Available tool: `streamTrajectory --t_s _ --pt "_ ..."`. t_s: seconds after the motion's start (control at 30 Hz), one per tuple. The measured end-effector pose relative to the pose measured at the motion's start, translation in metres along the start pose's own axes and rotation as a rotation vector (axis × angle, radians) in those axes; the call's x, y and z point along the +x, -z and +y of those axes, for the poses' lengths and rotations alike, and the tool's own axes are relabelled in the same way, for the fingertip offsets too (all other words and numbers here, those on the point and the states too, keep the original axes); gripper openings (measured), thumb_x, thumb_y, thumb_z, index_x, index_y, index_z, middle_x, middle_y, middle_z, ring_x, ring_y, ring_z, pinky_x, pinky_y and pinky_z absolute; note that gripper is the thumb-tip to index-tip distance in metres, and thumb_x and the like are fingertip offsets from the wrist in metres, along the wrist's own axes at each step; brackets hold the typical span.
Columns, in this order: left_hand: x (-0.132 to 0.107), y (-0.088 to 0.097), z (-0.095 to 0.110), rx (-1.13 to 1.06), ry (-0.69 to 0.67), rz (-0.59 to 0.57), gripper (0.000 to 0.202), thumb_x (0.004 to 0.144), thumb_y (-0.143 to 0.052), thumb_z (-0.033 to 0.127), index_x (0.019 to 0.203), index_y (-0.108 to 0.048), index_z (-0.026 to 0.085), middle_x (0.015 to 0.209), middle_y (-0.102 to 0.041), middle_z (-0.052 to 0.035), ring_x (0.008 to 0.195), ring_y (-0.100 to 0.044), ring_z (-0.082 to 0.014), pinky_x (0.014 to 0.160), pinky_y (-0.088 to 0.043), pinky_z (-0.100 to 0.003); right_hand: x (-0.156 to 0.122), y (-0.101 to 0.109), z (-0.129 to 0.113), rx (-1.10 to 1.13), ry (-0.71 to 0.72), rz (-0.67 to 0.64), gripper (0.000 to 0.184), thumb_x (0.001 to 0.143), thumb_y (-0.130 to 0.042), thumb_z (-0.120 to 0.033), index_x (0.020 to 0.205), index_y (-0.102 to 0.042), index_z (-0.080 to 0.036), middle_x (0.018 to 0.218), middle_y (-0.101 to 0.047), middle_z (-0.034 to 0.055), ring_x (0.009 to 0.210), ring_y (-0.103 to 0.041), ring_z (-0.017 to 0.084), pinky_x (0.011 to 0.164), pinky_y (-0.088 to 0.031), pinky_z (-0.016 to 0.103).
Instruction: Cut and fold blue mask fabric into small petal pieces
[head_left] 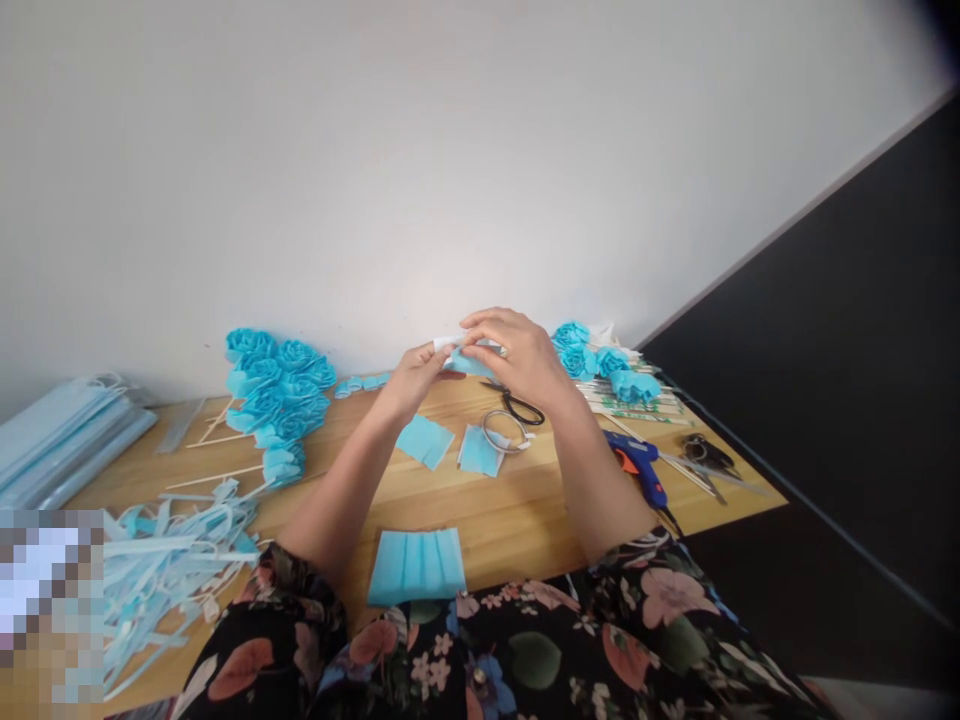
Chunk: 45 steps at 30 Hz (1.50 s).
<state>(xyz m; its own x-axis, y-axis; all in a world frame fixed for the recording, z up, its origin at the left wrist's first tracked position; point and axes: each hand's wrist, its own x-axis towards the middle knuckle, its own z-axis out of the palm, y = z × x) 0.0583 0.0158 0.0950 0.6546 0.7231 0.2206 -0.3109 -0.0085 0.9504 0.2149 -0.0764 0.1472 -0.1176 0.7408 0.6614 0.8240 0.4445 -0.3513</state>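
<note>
Above the back of the table, my left hand (pixel 420 378) pinches a light blue and white piece of face-mask fabric (pixel 472 363) between thumb and fingers. My right hand (pixel 517 350), wearing a ring, has its thumb and fingertips closed on the other side of the same piece. Part of the fabric is hidden behind the fingers. Below my hands lie scissors with black handles (pixel 523 408) and a clear ring-shaped roll (pixel 491 440). Two blue fabric squares (pixel 425 441) are there too, one partly under the roll. A larger pleated blue piece (pixel 418 567) lies near my body.
Blue fabric roses on sticks (pixel 277 395) stand in a cluster at left, with more roses (pixel 576 355) at right. A blue glue gun (pixel 643 468) and keys (pixel 705 452) lie by the right edge. Cut strips (pixel 180 565) and stacked masks (pixel 67 430) occupy the left.
</note>
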Motion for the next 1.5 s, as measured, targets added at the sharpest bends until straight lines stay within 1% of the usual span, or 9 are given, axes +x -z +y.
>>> streamTrajectory --t_s 0.23,0.4,0.5,0.7,0.83,1.0,1.1,1.3,1.5 --pt "-0.001 -0.002 0.001 0.011 0.025 -0.064 0.037 0.069 -0.083 0.051 0.078 -0.073 0.016 0.079 -0.070 -0.0054 0.088 -0.068 -0.0205 0.076 -0.056 -0.028 0.002 -0.003 0.005 0.054 -0.054 -0.070 0.012 0.093 -0.059 -0.026 0.089 -0.069 -0.022 0.095 -0.073 0.0042 0.089 -0.064 0.018 0.085 -0.044 0.033" --pt "-0.004 -0.002 0.002 -0.015 0.032 -0.043 0.058 0.077 -0.066 0.071 0.082 -0.072 0.014 0.082 -0.071 -0.0095 0.087 -0.068 -0.0223 0.075 -0.057 -0.031 0.001 -0.002 0.006 0.073 -0.078 -0.023 0.008 0.091 -0.060 -0.023 0.089 -0.067 -0.021 0.090 -0.071 0.0035 0.084 -0.063 0.017 0.078 -0.044 0.030" --pt "-0.004 -0.001 0.004 0.009 0.008 0.016 0.062 0.078 -0.061 0.074 0.079 -0.071 0.013 0.080 -0.070 -0.0094 0.083 -0.067 -0.0208 0.074 -0.056 -0.029 0.001 -0.002 0.005 0.080 -0.111 -0.024 0.007 0.090 -0.060 -0.023 0.092 -0.067 -0.022 0.090 -0.071 0.0029 0.083 -0.063 0.017 0.078 -0.045 0.030" --pt "-0.002 -0.001 0.006 0.158 -0.124 0.144 0.039 0.069 -0.083 0.051 0.070 -0.070 0.014 0.066 -0.063 -0.0001 0.064 -0.057 -0.0109 0.067 -0.048 -0.022 0.001 -0.003 0.004 0.110 -0.122 -0.018 0.016 0.091 -0.058 -0.024 0.103 -0.068 -0.023 0.098 -0.073 0.0038 0.089 -0.066 0.018 0.084 -0.048 0.032" --pt "0.000 0.000 0.006 0.048 -0.154 0.249 0.037 0.070 -0.082 0.050 0.067 -0.068 0.015 0.064 -0.061 0.0017 0.063 -0.057 -0.0105 0.069 -0.051 -0.024 0.001 0.001 0.013 0.169 -0.159 0.046 0.034 0.091 -0.063 -0.033 0.123 -0.065 -0.024 0.107 -0.073 0.0056 0.098 -0.067 0.020 0.092 -0.049 0.035" --pt "0.000 -0.001 0.007 -0.075 -0.156 0.304 0.039 0.067 -0.084 0.051 0.078 -0.071 0.015 0.077 -0.069 -0.0006 0.073 -0.064 -0.0130 0.076 -0.056 -0.028 -0.001 0.005 0.021 0.287 -0.255 -0.023 0.051 0.086 -0.067 -0.039 0.134 -0.061 -0.023 0.115 -0.072 0.0080 0.106 -0.065 0.022 0.091 -0.050 0.037" --pt "-0.001 -0.003 0.007 -0.077 -0.155 0.297 0.038 0.068 -0.083 0.050 0.080 -0.071 0.016 0.079 -0.070 -0.0009 0.075 -0.065 -0.0128 0.077 -0.057 -0.028 0.000 0.001 0.020 0.358 -0.294 -0.030 0.047 0.084 -0.068 -0.042 0.127 -0.066 -0.022 0.113 -0.072 0.0072 0.105 -0.065 0.021 0.088 -0.050 0.034" --pt "-0.001 -0.003 0.002 -0.037 -0.132 0.248 0.038 0.069 -0.083 0.051 0.075 -0.070 0.016 0.074 -0.067 0.0001 0.070 -0.062 -0.0114 0.075 -0.056 -0.026 0.002 -0.007 0.018 0.420 -0.344 0.049 0.028 0.085 -0.064 -0.044 0.079 -0.068 -0.017 0.075 -0.063 -0.0005 0.074 -0.057 0.014 0.072 -0.044 0.027" --pt "0.000 -0.003 0.001 -0.014 -0.127 0.225 0.038 0.068 -0.084 0.050 0.075 -0.070 0.015 0.071 -0.066 0.0020 0.067 -0.060 -0.0099 0.074 -0.053 -0.024 0.003 -0.005 0.017 0.424 -0.370 0.105 0.029 0.083 -0.065 -0.044 0.072 -0.063 -0.017 0.068 -0.056 -0.0020 0.067 -0.049 0.012 0.065 -0.038 0.025"
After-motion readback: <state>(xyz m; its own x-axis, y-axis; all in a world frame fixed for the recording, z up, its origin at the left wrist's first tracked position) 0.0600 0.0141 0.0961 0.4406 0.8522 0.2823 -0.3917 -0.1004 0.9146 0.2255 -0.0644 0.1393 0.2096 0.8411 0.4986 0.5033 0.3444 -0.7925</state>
